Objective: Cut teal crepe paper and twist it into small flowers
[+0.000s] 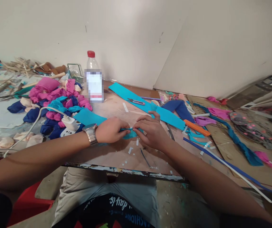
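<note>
Both hands meet over the table front, pinching a narrow turquoise fabric strip (129,135) between them. My left hand (111,129), with a metal watch at the wrist, closes thumb and fingers on the strip's left part. On its other side my right hand (150,129) grips the edge with bent fingers. A wider turquoise fabric piece (90,117) lies left of my left hand. Behind the hands, a long turquoise fabric band (170,115) runs diagonally, and small thread snips (136,101) rest on it.
Crumpled pink, blue and turquoise fabric pieces (52,95) heap at the left, with a white charger (70,123) and its cable before them. A red-capped bottle (93,65) stands at the back. To the right lie an orange-handled cutter (196,127), a white stick (242,175) and cardboard (223,139).
</note>
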Demonstrator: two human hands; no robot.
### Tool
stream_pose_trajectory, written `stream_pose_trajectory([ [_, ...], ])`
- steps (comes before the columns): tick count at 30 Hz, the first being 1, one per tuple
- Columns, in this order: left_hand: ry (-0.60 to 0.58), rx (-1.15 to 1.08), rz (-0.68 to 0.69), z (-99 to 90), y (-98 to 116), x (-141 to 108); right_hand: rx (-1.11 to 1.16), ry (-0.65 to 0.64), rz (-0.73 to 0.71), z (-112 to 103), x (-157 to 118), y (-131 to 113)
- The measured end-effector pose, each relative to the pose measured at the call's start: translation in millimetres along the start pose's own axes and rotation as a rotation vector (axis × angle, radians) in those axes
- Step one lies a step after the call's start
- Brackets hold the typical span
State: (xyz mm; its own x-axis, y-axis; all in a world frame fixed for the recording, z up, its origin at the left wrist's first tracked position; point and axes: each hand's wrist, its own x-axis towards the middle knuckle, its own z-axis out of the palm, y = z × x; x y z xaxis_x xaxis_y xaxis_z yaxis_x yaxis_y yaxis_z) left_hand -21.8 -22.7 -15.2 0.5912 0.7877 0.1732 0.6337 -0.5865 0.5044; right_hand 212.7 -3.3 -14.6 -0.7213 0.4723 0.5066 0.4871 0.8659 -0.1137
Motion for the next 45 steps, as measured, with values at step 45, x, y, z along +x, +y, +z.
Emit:
stream_pose_trajectory([
  [45, 0.091, 0.208, 0.048, 1.4, 4.3, -2.8, 0.029, 0.01, 0.051, -1.8, 0.5, -4.5],
])
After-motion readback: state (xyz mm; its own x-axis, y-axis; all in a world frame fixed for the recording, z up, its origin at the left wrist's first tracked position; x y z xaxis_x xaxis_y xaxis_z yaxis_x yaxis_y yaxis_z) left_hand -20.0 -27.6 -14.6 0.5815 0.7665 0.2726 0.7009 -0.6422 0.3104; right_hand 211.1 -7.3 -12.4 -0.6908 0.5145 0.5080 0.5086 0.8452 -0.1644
